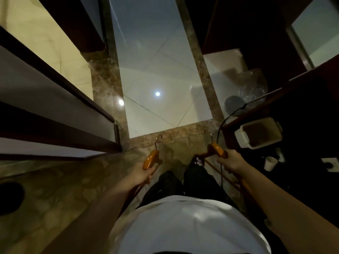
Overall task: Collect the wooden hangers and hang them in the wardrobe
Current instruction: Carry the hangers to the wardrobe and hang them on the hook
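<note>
far left of both hands, dark panels (55,99) with pale strips between them slant across the view, and a dark round shape (11,197) sits on the brown marble floor (64,189) at the left edge.

the left hand (144,174) is curled shut around one wooden hanger (151,159). the hanger's orange shoulder sticks out ahead of the fingers, its metal hook (158,141) rising further forward over the marble border, and its lower bar runs back under the palm toward the body (that end is hidden by the forearm).

between the two hands are the person's dark trousers (170,182) and white shirt (183,226); ahead of them lies pale tile (161,70) with two light reflections.

the right hand (233,161) is closed on a second hanger (215,149), gripping it just behind the top curve. the orange shoulder and the second hook (209,134) jut forward and left of the knuckles, while the bar (227,178) slants back below the wrist. whether it holds more than one hanger there i cannot tell.

the two hangers are apart, each at about the same height.

right of the right hand, a black cable (229,114) arcs up past a dark ledge. further right stands a white box (256,134) with a brown inside, and nearer, a white cup (270,163) in the dim corner.
</note>
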{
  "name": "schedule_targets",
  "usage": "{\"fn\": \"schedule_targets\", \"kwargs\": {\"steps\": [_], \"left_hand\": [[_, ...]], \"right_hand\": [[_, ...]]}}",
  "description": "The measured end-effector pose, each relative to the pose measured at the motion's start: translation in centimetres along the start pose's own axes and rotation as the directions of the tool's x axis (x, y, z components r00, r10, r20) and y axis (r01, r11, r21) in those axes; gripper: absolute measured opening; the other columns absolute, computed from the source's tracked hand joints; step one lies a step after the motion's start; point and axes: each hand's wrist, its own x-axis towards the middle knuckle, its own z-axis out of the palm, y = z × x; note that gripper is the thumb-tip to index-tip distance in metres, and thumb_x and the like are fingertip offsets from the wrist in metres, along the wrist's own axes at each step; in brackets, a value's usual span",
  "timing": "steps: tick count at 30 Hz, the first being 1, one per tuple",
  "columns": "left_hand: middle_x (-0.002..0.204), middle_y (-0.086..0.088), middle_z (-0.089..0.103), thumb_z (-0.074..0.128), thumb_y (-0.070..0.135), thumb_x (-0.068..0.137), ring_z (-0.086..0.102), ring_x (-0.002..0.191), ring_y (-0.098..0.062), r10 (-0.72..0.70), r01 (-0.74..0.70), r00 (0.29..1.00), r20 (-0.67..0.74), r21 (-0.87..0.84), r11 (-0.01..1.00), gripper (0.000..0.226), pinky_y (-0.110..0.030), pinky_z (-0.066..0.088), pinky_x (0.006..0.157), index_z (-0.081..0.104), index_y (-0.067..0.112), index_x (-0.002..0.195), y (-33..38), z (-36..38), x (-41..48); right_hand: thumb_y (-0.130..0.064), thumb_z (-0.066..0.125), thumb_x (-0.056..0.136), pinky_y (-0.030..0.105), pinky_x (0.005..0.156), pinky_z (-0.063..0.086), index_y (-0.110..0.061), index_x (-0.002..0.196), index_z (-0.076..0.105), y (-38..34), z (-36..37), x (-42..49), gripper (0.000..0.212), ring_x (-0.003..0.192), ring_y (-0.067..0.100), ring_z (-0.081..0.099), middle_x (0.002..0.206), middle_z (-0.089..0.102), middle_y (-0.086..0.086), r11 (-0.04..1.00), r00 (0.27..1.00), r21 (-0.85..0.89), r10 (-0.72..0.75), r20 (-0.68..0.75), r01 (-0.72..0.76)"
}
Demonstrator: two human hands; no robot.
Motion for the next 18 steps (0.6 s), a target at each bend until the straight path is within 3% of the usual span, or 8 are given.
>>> {"fn": "schedule_targets", "kwargs": {"steps": [4,8,14,18], "left_hand": [[0.087,-0.005,0.060,0.050,0.021,0.094,0.060,0.073,-0.017,-0.100,0.099,0.995,0.012,0.075,0.992,0.008,-0.027,0.050,0.066,0.051,0.018,0.101,1.5,-0.5,2.2],[0.083,-0.003,0.060,0.052,0.022,0.093,0.059,0.067,-0.014,-0.154,0.159,0.987,-0.043,0.126,0.979,0.021,-0.020,0.046,0.055,0.053,0.012,0.112,4.3,-0.8,5.1],[0.077,0.001,0.056,0.054,0.014,0.092,0.055,0.064,-0.010,-0.160,0.183,0.970,-0.184,0.115,0.976,0.028,-0.015,0.039,0.051,0.053,0.007,0.119,9.5,-2.2,9.1],[0.076,-0.001,0.056,0.054,0.011,0.091,0.054,0.063,-0.011,-0.140,0.157,0.953,-0.268,0.041,0.987,0.028,-0.017,0.040,0.052,0.053,0.005,0.118,13.6,-3.6,11.2]], "right_hand": [[-0.018,0.059,0.085,0.030,0.058,0.043,-0.017,0.073,0.057,0.0,-2.4,2.7,0.013,0.061,0.019,0.052,0.070,0.056,0.006,0.996,0.996,0.020,0.087,0.034,-0.087],[-0.020,0.062,0.084,0.028,0.061,0.041,-0.020,0.073,0.056,-0.7,-5.8,6.1,0.012,0.069,0.020,0.054,0.075,0.058,0.006,0.992,0.991,0.016,0.123,0.061,-0.124],[-0.022,0.059,0.085,0.035,0.070,0.048,-0.017,0.082,0.059,-2.6,-10.8,12.0,0.006,0.076,0.027,0.059,0.081,0.061,0.011,0.983,0.978,-0.037,0.180,0.104,-0.177],[-0.016,0.057,0.086,0.032,0.063,0.047,-0.010,0.095,0.059,-5.7,-13.6,16.0,0.011,0.074,0.026,0.058,0.079,0.059,0.011,0.986,0.980,-0.108,0.140,0.140,-0.125]]}}
